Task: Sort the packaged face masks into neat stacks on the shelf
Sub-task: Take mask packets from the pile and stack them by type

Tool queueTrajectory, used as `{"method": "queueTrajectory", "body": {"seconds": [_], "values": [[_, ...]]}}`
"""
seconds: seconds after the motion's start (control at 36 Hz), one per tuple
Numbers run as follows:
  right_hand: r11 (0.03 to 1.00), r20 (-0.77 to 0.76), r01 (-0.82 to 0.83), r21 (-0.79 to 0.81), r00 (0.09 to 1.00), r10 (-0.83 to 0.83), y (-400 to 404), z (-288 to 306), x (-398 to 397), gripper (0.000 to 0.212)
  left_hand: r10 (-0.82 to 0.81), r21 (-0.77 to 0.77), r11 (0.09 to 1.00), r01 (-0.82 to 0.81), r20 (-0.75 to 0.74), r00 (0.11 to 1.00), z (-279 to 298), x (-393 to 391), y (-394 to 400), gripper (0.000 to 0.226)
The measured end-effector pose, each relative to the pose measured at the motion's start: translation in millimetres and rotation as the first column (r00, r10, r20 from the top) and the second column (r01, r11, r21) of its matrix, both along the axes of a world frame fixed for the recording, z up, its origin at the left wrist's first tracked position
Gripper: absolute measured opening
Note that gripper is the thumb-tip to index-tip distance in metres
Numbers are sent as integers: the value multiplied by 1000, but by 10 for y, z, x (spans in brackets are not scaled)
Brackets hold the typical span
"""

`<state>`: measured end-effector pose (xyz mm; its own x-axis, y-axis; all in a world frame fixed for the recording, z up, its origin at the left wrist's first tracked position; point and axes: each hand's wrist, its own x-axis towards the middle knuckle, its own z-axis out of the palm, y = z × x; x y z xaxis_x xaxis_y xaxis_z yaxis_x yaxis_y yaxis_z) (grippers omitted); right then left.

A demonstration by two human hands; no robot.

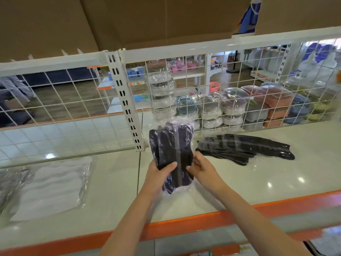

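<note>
Both hands (184,172) grip dark mask pack (171,145) upright

Navy masks (171,154), black masks (245,147), seemingly white packs (53,185), orange-edged white shelf (239,182)

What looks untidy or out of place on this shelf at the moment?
The black mask packs right of the hands lie fanned out and slanted, not squared into a stack. Both hands, left hand and right hand, hold a dark pack upright above the shelf.
</note>
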<state>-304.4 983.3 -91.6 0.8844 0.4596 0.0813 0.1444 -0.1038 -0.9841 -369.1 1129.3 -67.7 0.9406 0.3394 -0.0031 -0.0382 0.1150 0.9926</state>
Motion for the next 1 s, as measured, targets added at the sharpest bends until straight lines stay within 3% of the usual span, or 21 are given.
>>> {"method": "queueTrajectory", "body": {"seconds": [0.06,0.08,0.17,0.25,0.33,0.42,0.5,0.56,0.64,0.72,0.78,0.89,1.0], "values": [[999,116,-13,-29,993,16,46,37,-22,26,-30,196,980,15,70,997,113,-47,70,28],[997,151,-19,-74,988,30,56,43,-22,26,-33,246,969,9,94,995,140,-66,105,41],[983,176,-31,-179,982,63,54,18,-28,28,-2,277,960,-46,172,985,154,-79,214,70],[974,105,-64,-217,991,88,77,-48,-56,20,31,266,961,-77,171,985,118,-82,258,68],[968,5,-85,-235,996,89,132,-108,-77,10,73,210,973,-100,133,988,98,-82,193,39],[992,-174,-8,-125,985,-14,174,-210,-77,25,170,36,984,-173,86,982,115,-84,126,18],[991,-324,113,70,942,-84,207,-208,-93,17,211,-417,894,-165,66,975,146,-76,145,24],[970,-381,56,236,924,39,233,-146,-76,12,198,-569,813,-124,70,978,153,-86,148,33],[894,-472,28,448,856,210,284,-109,-26,41,164,-613,784,-98,51,985,94,-107,222,44],[939,-452,88,334,888,78,262,-83,53,39,208,-532,830,-168,16,978,78,-153,474,30],[966,-342,118,229,939,-33,188,-5,109,30,262,-351,908,-227,53,964,46,-197,681,23],[990,-88,135,-52,986,-139,53,-4,246,22,274,46,961,-274,14,962,-107,-282,918,38],[983,-127,172,-70,975,-180,37,-81,236,31,219,265,942,-206,-21,975,-289,-276,895,50]]}}
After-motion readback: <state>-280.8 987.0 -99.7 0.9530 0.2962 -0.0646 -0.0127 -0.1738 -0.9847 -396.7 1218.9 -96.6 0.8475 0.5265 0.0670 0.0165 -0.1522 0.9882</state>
